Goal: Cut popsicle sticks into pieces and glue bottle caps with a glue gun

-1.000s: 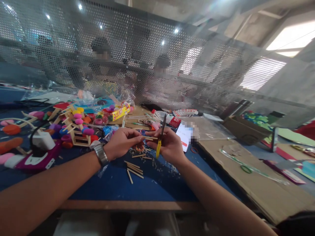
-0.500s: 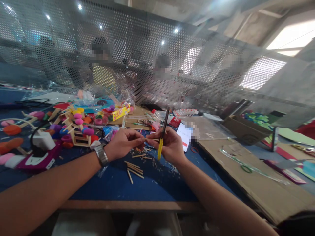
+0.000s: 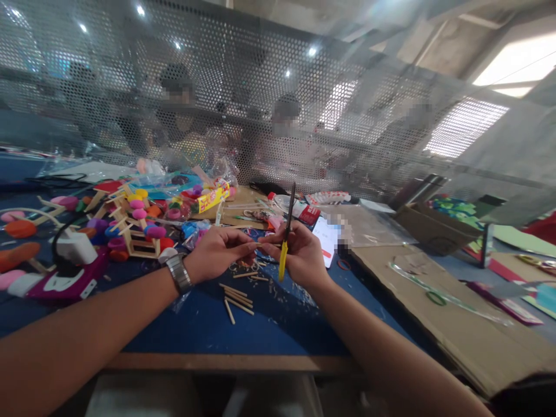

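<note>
Left hand: fingertips of the left hand (image 3: 217, 252) pinch what looks like a thin stick (image 3: 266, 244), mostly hidden; it is up above the middle of the bench (image 3: 195, 333)
Right hand: the right hand (image 3: 306, 255) pinches the other end; a yellow-handled cutter (image 3: 283, 260) stands blade-up across its fingers
Work: close fingertip handling, it seems; it calls for a light grip, blade kept off the left fingers
Near edge: loose sticks (image 3: 238, 298) lie beyond it
Left side: toy frame (image 3: 143, 246); purple power strip (image 3: 69, 281)
In the way: scraps (image 3: 282, 298) beneath
</note>
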